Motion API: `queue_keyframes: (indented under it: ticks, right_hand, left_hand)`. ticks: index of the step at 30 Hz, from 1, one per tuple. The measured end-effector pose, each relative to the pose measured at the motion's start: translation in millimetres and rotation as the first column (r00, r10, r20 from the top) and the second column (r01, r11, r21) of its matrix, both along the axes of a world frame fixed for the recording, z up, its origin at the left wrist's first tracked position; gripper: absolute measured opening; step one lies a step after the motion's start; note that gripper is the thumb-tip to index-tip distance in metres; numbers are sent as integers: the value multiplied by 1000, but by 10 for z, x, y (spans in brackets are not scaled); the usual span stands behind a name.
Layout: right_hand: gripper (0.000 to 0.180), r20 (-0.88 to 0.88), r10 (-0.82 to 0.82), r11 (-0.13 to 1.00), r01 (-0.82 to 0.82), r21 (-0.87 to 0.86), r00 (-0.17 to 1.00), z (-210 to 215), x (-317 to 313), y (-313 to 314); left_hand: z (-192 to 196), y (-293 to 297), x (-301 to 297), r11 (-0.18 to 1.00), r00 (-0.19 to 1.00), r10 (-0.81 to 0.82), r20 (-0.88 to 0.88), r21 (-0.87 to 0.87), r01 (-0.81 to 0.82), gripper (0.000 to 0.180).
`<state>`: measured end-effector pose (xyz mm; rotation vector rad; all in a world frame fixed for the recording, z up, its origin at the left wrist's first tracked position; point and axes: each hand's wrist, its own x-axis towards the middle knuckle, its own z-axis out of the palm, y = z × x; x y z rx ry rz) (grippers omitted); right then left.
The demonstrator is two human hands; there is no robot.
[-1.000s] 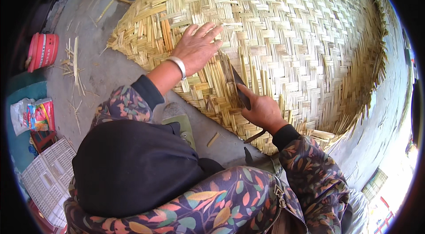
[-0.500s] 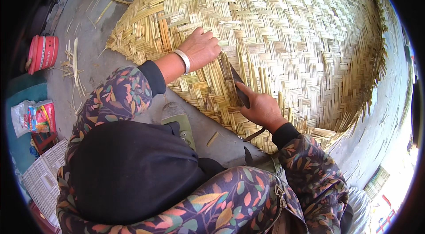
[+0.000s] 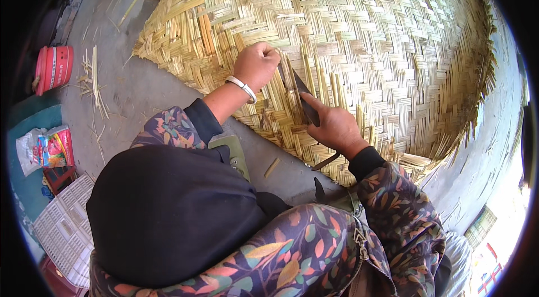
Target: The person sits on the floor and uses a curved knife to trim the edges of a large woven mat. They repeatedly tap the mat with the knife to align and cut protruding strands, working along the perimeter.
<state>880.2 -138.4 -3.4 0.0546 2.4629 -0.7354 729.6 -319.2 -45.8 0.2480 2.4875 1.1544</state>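
Note:
A large woven mat [image 3: 359, 44] of pale split strips spreads before me, its near edge running diagonally, with loose strip ends standing up. My right hand [image 3: 337, 128] is closed round a dark knife [image 3: 306, 100], the index finger stretched along it. The blade points up and left and lies against the weave, partly under or beside some strips. My left hand [image 3: 256, 65], with a silver bangle [image 3: 242, 88] at the wrist, is closed just left of the knife tip. Its fingers pinch at the strips there, but what they hold is hidden.
Grey floor [image 3: 129, 95] runs along the left, with scattered loose strips [image 3: 95, 81]. A red bucket [image 3: 54, 68], a colourful plastic bag [image 3: 53, 148] and a white plastic crate [image 3: 64, 215] stand farther left. A green shoe [image 3: 234, 154] is near the mat's edge.
My left hand has drawn back slightly toward me and turned, its fingers closing tighter. My right hand, with the knife, has shifted only a little to the right.

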Motion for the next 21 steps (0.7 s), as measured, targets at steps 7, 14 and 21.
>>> queue_keyframes:
  ticks: [7,14,21]
  right_hand:
    - [72,38,-10,1000,9,11,999,7,-7,-6]
    - [71,20,-22,1000,22,-8,1000,-2,-2,-2]
    - [70,14,-22,1000,22,-1,1000,-9,9,-2]
  left_hand:
    - [223,-228,-207,751,695,-634,-340,-486,447,17]
    - [-15,-212,-281,669,393,-743,-542,-621,408,4]
    - [484,-64,-644,972,968,179,-179,-119,-201,18]
